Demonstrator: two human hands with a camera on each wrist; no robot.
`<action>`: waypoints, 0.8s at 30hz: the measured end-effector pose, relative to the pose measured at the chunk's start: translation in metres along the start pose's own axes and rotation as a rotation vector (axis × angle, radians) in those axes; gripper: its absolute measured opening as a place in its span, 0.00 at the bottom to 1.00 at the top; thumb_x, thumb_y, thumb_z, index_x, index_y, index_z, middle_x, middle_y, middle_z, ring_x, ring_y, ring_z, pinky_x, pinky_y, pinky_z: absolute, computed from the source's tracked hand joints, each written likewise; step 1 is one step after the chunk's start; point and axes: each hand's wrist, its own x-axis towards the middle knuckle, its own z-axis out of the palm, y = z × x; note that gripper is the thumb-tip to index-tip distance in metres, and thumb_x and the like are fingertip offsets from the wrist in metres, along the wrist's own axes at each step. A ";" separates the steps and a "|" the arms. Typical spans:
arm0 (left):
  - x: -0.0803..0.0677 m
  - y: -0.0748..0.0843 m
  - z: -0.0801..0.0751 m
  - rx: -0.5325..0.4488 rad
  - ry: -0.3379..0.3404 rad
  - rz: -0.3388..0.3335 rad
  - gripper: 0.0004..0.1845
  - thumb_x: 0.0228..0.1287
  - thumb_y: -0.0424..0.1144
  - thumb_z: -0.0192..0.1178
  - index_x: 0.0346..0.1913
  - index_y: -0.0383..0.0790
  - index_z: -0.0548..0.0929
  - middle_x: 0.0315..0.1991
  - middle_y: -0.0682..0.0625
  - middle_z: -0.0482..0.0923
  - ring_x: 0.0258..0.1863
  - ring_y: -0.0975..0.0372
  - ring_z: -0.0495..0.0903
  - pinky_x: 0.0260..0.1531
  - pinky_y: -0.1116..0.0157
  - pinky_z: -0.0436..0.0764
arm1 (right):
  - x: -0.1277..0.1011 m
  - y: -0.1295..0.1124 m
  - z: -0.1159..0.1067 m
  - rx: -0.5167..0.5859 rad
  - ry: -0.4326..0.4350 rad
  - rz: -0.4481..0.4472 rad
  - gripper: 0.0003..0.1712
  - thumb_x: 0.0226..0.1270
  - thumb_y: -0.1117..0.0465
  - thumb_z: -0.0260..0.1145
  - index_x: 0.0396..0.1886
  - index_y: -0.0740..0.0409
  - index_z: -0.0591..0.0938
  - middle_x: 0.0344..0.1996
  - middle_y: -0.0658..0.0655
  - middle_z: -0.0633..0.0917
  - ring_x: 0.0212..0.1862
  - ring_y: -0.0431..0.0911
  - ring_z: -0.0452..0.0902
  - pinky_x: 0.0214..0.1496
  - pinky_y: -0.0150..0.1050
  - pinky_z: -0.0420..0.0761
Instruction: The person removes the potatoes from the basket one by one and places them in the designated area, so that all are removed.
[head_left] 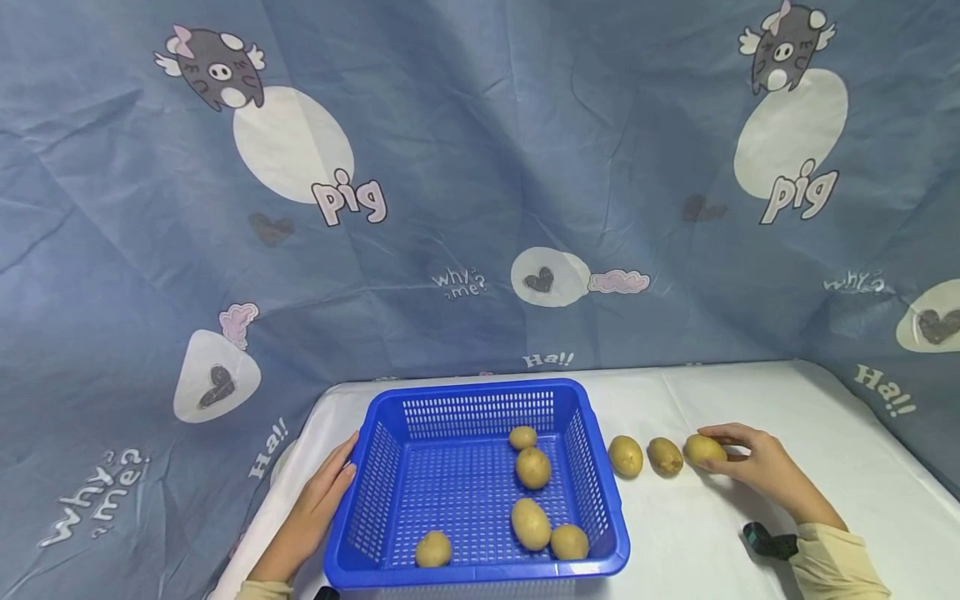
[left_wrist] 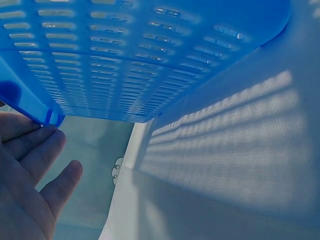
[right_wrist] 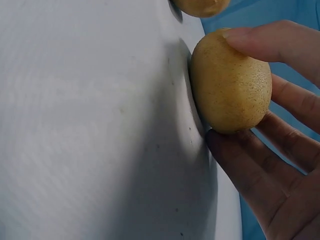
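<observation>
At the right of the head view, my right hand point(head_left: 761, 462) grips a yellow potato point(head_left: 705, 451) on the white table. The right wrist view shows the thumb on one side of this potato point(right_wrist: 231, 82) and fingers on the other. Two more potatoes lie in a row to its left, a browner one point(head_left: 665, 457) and a yellow one point(head_left: 626, 456) beside the basket. My left hand point(head_left: 318, 504) touches the left rim of the blue plastic basket point(head_left: 480, 573) with its fingers fairly straight. Several potatoes, among them one near the front point(head_left: 433, 550), lie inside the basket.
The white tablecloth point(head_left: 675, 542) covers the table under the basket and potatoes. Behind the table hangs a blue printed cloth point(head_left: 450, 167), which also runs along both sides. A dark strap-like device point(head_left: 770, 542) sits by the right wrist.
</observation>
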 end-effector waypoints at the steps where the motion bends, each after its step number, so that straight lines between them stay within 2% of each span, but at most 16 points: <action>1: 0.000 0.000 0.000 0.000 -0.001 0.000 0.27 0.85 0.43 0.42 0.81 0.41 0.61 0.79 0.37 0.61 0.68 0.91 0.53 0.64 0.91 0.53 | 0.000 0.000 -0.001 -0.013 0.001 0.005 0.30 0.58 0.57 0.81 0.57 0.65 0.84 0.54 0.69 0.87 0.48 0.29 0.82 0.48 0.40 0.90; 4: 0.000 0.000 0.000 0.002 -0.001 0.000 0.27 0.85 0.43 0.42 0.81 0.41 0.61 0.79 0.37 0.61 0.68 0.90 0.53 0.64 0.91 0.53 | -0.001 -0.001 -0.003 -0.036 0.002 0.022 0.30 0.58 0.56 0.81 0.58 0.65 0.84 0.54 0.69 0.86 0.49 0.36 0.84 0.48 0.42 0.90; 7: -0.001 0.000 0.000 0.001 -0.002 0.002 0.27 0.85 0.43 0.42 0.81 0.41 0.60 0.79 0.37 0.61 0.69 0.90 0.53 0.64 0.91 0.53 | -0.001 -0.002 -0.004 -0.023 -0.007 0.025 0.30 0.58 0.57 0.81 0.58 0.66 0.84 0.55 0.70 0.86 0.48 0.28 0.80 0.49 0.43 0.90; 9: -0.001 0.000 0.000 -0.001 -0.004 0.000 0.27 0.85 0.43 0.42 0.81 0.42 0.60 0.79 0.37 0.61 0.69 0.90 0.53 0.64 0.91 0.54 | -0.001 -0.002 -0.004 -0.009 -0.008 0.026 0.31 0.58 0.58 0.81 0.59 0.67 0.83 0.55 0.71 0.85 0.46 0.21 0.74 0.49 0.43 0.90; 11: -0.001 0.000 -0.001 -0.003 -0.007 -0.006 0.27 0.85 0.43 0.42 0.81 0.42 0.60 0.80 0.38 0.61 0.69 0.89 0.54 0.64 0.91 0.54 | -0.001 -0.002 -0.003 -0.007 -0.004 0.031 0.31 0.58 0.59 0.81 0.59 0.67 0.83 0.55 0.71 0.85 0.46 0.20 0.73 0.49 0.42 0.90; 13: -0.001 0.000 -0.001 -0.002 -0.010 -0.014 0.28 0.85 0.44 0.42 0.81 0.43 0.60 0.80 0.38 0.60 0.71 0.86 0.54 0.64 0.90 0.54 | -0.001 -0.002 -0.003 -0.013 0.001 0.039 0.32 0.57 0.59 0.81 0.58 0.68 0.83 0.55 0.71 0.85 0.48 0.29 0.80 0.49 0.41 0.90; 15: -0.001 0.000 -0.001 0.001 -0.011 -0.022 0.28 0.85 0.44 0.42 0.81 0.43 0.60 0.80 0.38 0.60 0.73 0.82 0.55 0.64 0.90 0.54 | -0.001 -0.001 -0.002 -0.020 0.006 0.045 0.32 0.57 0.59 0.82 0.58 0.68 0.83 0.55 0.71 0.85 0.50 0.44 0.86 0.48 0.40 0.90; 18: -0.001 0.001 -0.001 0.009 -0.010 -0.027 0.28 0.85 0.45 0.42 0.81 0.43 0.60 0.80 0.39 0.60 0.74 0.78 0.56 0.64 0.90 0.54 | -0.001 0.000 -0.003 -0.025 0.006 0.046 0.32 0.57 0.59 0.81 0.58 0.70 0.83 0.55 0.72 0.85 0.53 0.63 0.84 0.47 0.41 0.90; 24: -0.001 0.003 0.000 0.004 -0.004 -0.015 0.27 0.85 0.44 0.43 0.81 0.42 0.61 0.80 0.38 0.61 0.70 0.87 0.54 0.64 0.91 0.53 | -0.002 0.000 -0.005 -0.051 0.017 0.063 0.32 0.56 0.56 0.82 0.58 0.67 0.83 0.54 0.70 0.86 0.53 0.63 0.84 0.46 0.40 0.90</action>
